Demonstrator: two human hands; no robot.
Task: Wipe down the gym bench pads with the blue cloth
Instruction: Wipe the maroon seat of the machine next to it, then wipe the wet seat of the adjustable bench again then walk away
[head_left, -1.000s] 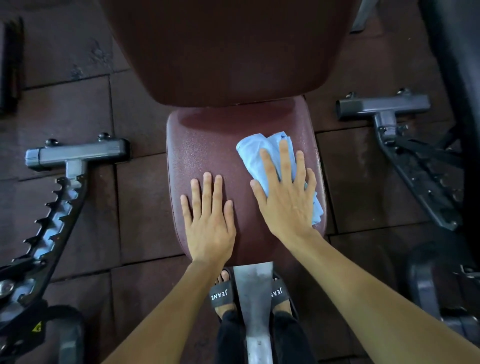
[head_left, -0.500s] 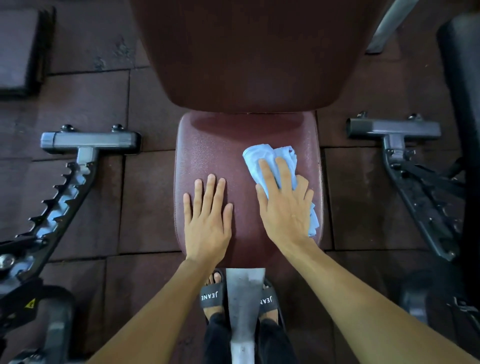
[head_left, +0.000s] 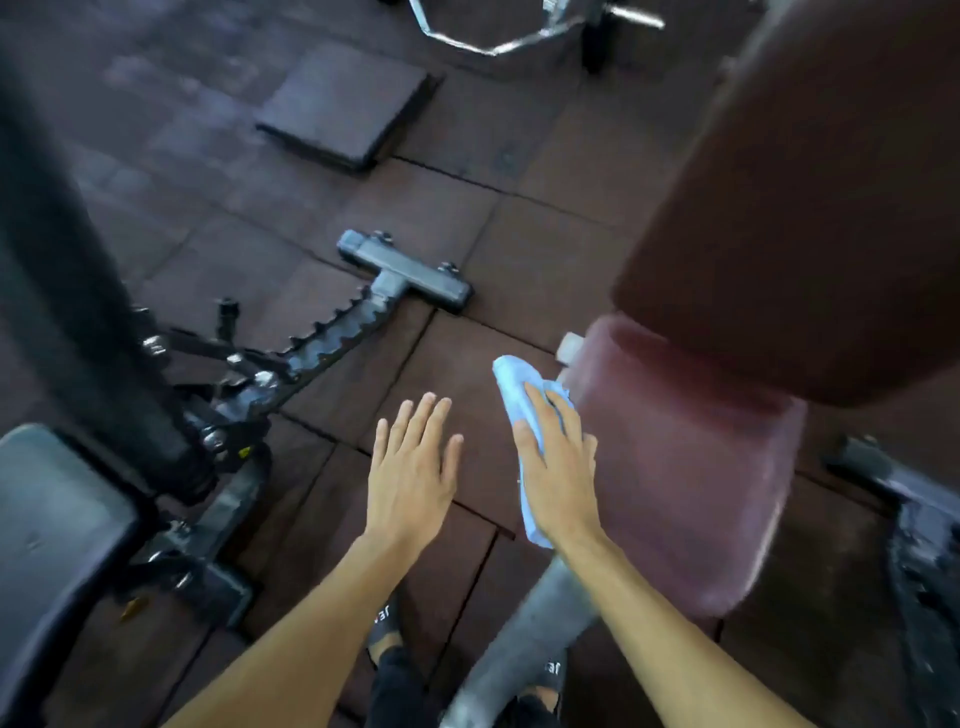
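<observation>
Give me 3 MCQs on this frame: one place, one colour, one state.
1. Where is the crumpled light-blue cloth?
A. at the left edge of the maroon padded seat
B. on the floor tiles
C. on the backrest

2. What colour is the loose square rubber mat?
A. white
B. dark brown
C. yellow

3. How is the left hand?
A. gripping the cloth
B. in a fist
C. open, empty, fingers spread

Key: 1 A, the right hand presses it there; 2 B, it matches the floor; 3 C, nothing is under it but floor.
</observation>
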